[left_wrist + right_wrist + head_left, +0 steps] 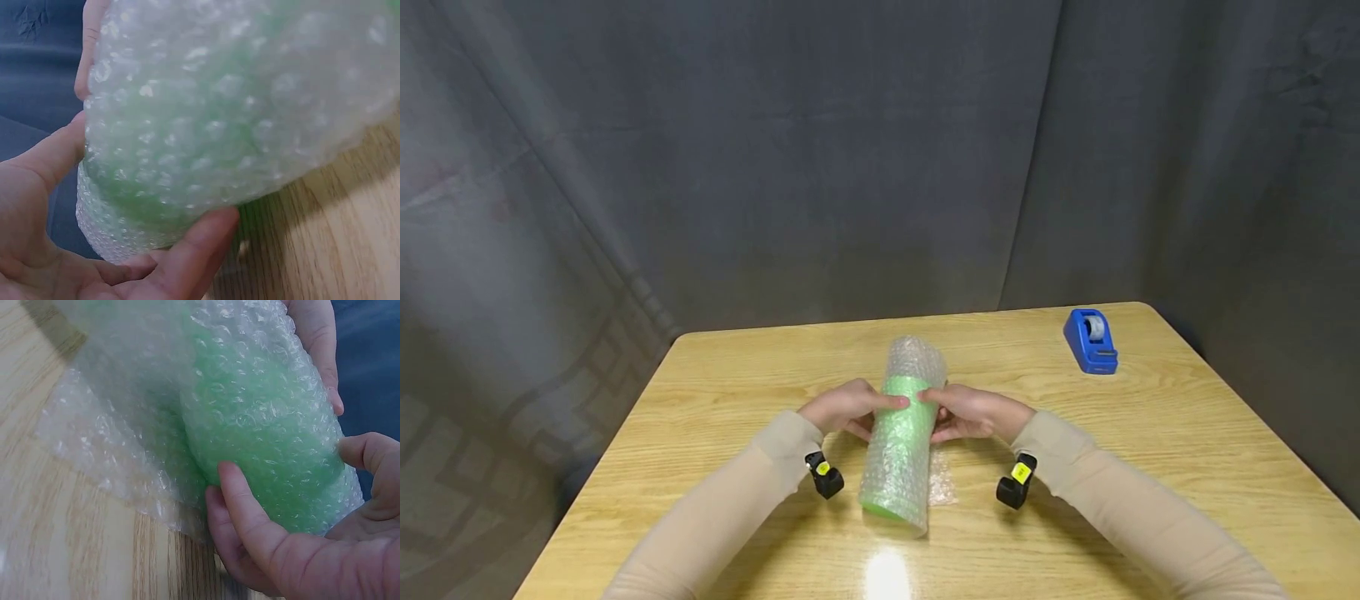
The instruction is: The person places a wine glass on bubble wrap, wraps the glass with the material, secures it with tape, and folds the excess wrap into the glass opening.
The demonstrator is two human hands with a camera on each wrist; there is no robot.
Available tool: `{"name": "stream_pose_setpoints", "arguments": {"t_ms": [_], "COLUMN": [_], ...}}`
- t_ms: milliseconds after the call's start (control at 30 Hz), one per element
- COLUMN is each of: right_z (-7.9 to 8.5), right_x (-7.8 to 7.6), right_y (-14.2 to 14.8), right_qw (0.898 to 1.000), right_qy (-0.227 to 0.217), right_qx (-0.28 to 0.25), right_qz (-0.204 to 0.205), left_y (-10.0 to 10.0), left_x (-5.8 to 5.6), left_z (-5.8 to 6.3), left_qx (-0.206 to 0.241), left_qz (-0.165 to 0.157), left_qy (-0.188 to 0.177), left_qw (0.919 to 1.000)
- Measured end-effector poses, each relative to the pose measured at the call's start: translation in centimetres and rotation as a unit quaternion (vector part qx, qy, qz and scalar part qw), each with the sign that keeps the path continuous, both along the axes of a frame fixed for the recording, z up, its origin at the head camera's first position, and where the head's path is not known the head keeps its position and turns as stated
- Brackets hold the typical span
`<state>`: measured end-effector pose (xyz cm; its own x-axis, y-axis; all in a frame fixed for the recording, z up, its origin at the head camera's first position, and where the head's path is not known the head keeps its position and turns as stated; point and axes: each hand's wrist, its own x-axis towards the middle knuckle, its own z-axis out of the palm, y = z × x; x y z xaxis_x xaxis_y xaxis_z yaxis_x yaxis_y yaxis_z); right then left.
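Note:
A green object wrapped in clear bubble wrap (901, 433) forms a long roll at the middle of the table, its near end showing a green rim. My left hand (848, 407) grips the roll from the left, thumb on top and fingers low along its side. From the right my right hand (973, 412) holds it the same way, the two thumbs close together on the upper face. In the right wrist view a loose flap of bubble wrap (119, 450) spreads out on the table beside the roll. The green object's exact kind is hidden by the wrap.
A blue tape dispenser (1091, 342) with a roll of clear tape stands at the back right of the wooden table (737, 375). Dark grey curtains (820, 167) hang behind the table and at both sides.

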<state>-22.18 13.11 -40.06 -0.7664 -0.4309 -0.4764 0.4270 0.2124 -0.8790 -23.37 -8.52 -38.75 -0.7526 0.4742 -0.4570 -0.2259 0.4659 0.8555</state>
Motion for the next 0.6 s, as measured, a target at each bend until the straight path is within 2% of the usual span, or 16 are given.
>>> {"name": "stream_pose_setpoints", "arguments": {"t_ms": [167, 333, 500, 600], "right_z": [0.0, -0.1, 0.1, 0.2], "right_x": [0.0, 0.1, 0.1, 0.1], "right_y": [0.0, 0.2, 0.7, 1.0], "right_qw": [1.000, 1.000, 1.000, 0.999], "right_qy": [-0.003, -0.005, 0.020, 0.028], "right_qx": [0.003, -0.005, 0.024, 0.035], "right_qz": [-0.010, -0.009, 0.001, -0.006], "left_y": [0.2, 0.6, 0.9, 1.0], "left_x": [0.1, 0.4, 0.7, 0.7], "left_z": [-0.1, 0.1, 0.2, 0.1], "left_qx": [0.007, -0.010, -0.016, -0.014], "left_qz": [0.007, 0.016, 0.021, 0.024], "left_qy": [0.009, 0.026, 0.041, 0.044], "left_qw": [0.9999, 0.9995, 0.9988, 0.9987]}}
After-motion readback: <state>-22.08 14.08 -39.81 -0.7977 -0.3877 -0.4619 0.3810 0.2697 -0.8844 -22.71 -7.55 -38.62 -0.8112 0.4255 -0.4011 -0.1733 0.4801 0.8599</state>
